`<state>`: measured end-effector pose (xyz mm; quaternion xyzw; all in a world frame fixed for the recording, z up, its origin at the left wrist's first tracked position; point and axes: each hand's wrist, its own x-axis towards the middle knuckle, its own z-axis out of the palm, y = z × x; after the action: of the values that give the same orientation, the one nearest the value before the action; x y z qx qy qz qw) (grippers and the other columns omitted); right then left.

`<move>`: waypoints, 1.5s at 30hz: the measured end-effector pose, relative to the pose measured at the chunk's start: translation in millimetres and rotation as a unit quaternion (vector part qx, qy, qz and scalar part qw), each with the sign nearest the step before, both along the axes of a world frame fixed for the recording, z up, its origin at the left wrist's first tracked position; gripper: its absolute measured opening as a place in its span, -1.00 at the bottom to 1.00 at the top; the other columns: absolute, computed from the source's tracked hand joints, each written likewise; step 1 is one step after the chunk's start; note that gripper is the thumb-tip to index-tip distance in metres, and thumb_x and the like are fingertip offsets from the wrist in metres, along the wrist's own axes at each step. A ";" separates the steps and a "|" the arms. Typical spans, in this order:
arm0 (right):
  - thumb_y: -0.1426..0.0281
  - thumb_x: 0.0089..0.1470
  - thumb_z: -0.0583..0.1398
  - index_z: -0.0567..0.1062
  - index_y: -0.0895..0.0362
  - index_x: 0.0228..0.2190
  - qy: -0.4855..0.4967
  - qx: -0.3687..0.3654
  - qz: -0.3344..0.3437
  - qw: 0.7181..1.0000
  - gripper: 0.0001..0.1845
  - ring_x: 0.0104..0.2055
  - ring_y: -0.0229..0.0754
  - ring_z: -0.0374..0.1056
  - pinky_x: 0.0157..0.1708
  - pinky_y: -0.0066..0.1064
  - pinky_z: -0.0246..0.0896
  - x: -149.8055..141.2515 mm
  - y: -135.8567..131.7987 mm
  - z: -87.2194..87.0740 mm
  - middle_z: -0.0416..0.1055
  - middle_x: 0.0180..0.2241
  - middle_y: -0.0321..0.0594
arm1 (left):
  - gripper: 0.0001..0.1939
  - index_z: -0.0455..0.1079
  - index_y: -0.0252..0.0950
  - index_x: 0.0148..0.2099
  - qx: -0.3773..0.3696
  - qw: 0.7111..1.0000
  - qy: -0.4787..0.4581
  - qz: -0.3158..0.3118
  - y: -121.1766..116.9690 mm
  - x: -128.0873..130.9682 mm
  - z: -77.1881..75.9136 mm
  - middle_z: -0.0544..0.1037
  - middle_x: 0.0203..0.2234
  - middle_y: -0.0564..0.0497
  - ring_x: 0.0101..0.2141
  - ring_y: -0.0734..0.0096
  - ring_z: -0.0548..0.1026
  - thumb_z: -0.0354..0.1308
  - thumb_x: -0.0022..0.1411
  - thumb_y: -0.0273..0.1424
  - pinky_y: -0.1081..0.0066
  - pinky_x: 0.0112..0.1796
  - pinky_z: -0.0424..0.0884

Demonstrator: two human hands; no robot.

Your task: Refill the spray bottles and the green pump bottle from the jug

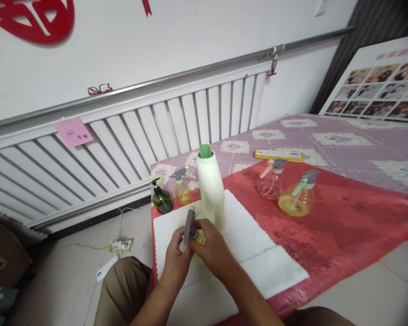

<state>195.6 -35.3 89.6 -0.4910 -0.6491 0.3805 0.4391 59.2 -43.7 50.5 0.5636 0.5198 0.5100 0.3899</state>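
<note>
Head camera, looking forward and down at the bottle (pixel 211 185) from the wearer's side.
The single view looks from above the lap, higher than the bottle, facing the radiator (pixel 187 117) and wall (pixel 190 31) behind it. The left hand (pixel 178 256) and right hand (pixel 212 246) are close to the lens, on the bottle's near side. Its wide view takes in floor (pixel 71 253) left of the bottle and a photo board (pixel 387 86) far off to its right.

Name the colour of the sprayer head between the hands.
The sprayer head is grey, seen best in the head view.
</note>
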 end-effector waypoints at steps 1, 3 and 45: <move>0.52 -0.06 0.20 0.42 0.09 -0.22 -0.004 0.001 -0.017 1.000 -0.71 -0.10 -0.08 0.35 -0.07 -0.21 0.23 -2.7 -0.2 -1.1 0.40 -0.19 -0.19 | -0.64 0.43 -0.21 0.00 0.003 1.000 -0.001 0.001 0.0 0.2 -0.7 0.54 -0.05 -0.02 0.00 0.22 0.44 0.23 0.11 -0.41 0.24 0.08 0.29; 0.54 -0.10 0.20 0.41 0.09 -0.23 -0.010 0.010 -0.037 0.999 -0.69 -0.10 -0.09 0.34 -0.07 -0.21 0.22 -6.0 0.1 -3.3 0.39 -0.21 -0.20 | -0.64 0.43 -0.21 -0.01 0.007 1.000 0.000 0.001 0.1 0.3 -2.1 0.54 -0.05 -0.02 0.00 0.22 0.45 0.23 0.09 -0.42 0.24 0.08 0.29; 0.60 0.00 0.17 0.53 0.07 -0.19 0.009 0.030 0.071 0.997 -0.67 -0.05 -0.11 0.35 0.00 -0.22 0.23 13.5 5.5 4.7 0.45 -0.18 -0.19 | -0.62 0.30 -0.19 0.08 0.035 0.998 0.059 -0.006 -1.8 0.7 -2.9 0.48 -0.02 -0.05 0.03 0.25 0.43 0.17 0.20 -0.37 0.17 0.10 0.28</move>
<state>209.1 -29.8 94.3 -0.4271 -0.6890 0.3957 0.4316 59.9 -45.5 47.7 0.6089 0.5205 0.4914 0.3419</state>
